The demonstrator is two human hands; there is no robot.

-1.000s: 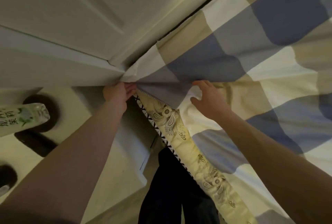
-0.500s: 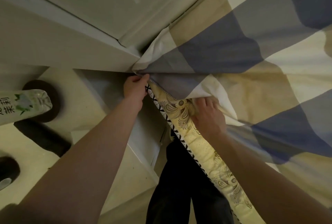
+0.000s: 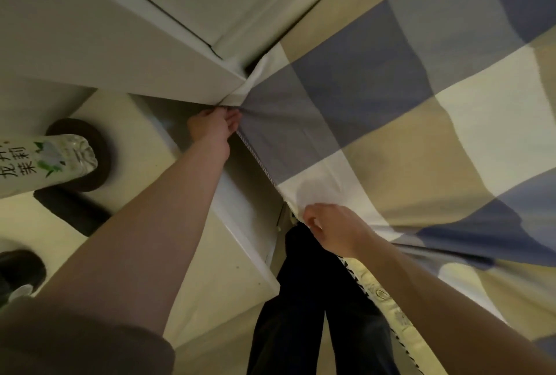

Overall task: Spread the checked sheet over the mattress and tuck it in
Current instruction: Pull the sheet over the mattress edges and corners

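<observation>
While the view looks down from the person's head at one corner of a bed, a pale bottle (image 3: 45, 161) with a leafy green label sits at the far left on a cream counter (image 3: 135, 140), over a dark round mat (image 3: 100, 149). Above it run plain off-white wall panels (image 3: 120, 43). A bare left arm reaches up from the lower left, and the left hand (image 3: 215, 126) is at the mattress corner, its fingers curled around the gathered corner of the checked sheet (image 3: 391, 104). The cloth fans out in tight creases from that grip. Below the middle, the person's dark trousers (image 3: 316, 299) stand between the counter and the bed. Just right of them, the right hand (image 3: 334, 230) is at the side edge of the bed, fingers bent and pinching the sheet's white hem. The sheet, in large blue, grey, tan and cream squares, covers the top of the bed across the whole right half of the view and is drawn taut between the two hands. Beneath the right forearm, the mattress (image 3: 391, 311) shows as a bare strip of yellow floral fabric with a black-and-white zigzag border.
</observation>
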